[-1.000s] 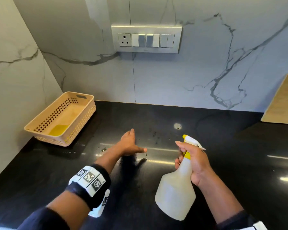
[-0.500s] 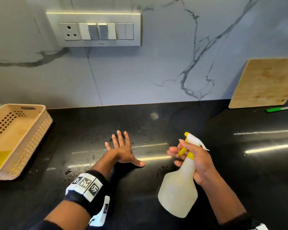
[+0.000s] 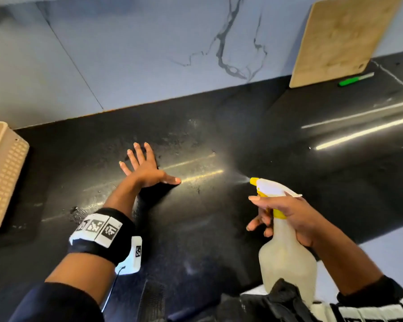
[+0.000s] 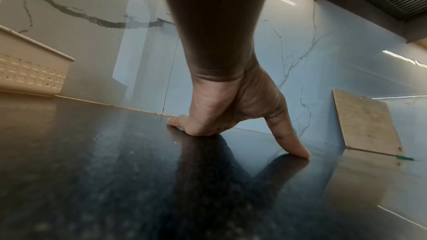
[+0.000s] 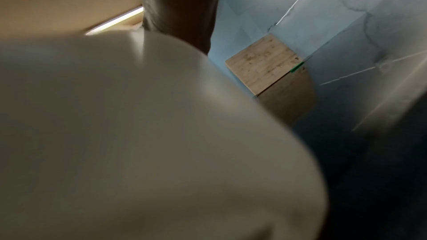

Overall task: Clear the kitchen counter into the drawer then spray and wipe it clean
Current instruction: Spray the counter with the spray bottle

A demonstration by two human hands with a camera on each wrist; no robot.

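My right hand [image 3: 286, 217] grips the neck of a translucent white spray bottle [image 3: 286, 259] with a yellow-and-white trigger head; its nozzle points left and a fine mist leaves it over the black counter [image 3: 219, 228]. The bottle's blurred body [image 5: 138, 134] fills the right wrist view. My left hand [image 3: 147, 166] lies flat on the counter with fingers spread and thumb out, left of the spray; the left wrist view shows that hand [image 4: 231, 116] pressed on the glossy surface. Wet droplets speckle the counter around it.
A beige perforated basket [image 3: 2, 177] stands at the counter's left end. A wooden cutting board [image 3: 340, 38] leans on the marble wall at the back right, with a green-handled tool [image 3: 351, 80] lying at its foot. The counter's front edge runs near my body.
The view has swung right and down; the switch panel has left the frame. My right hand has turned the bottle's nozzle leftward and mist now shows. My left hand has stayed flat on the counter.
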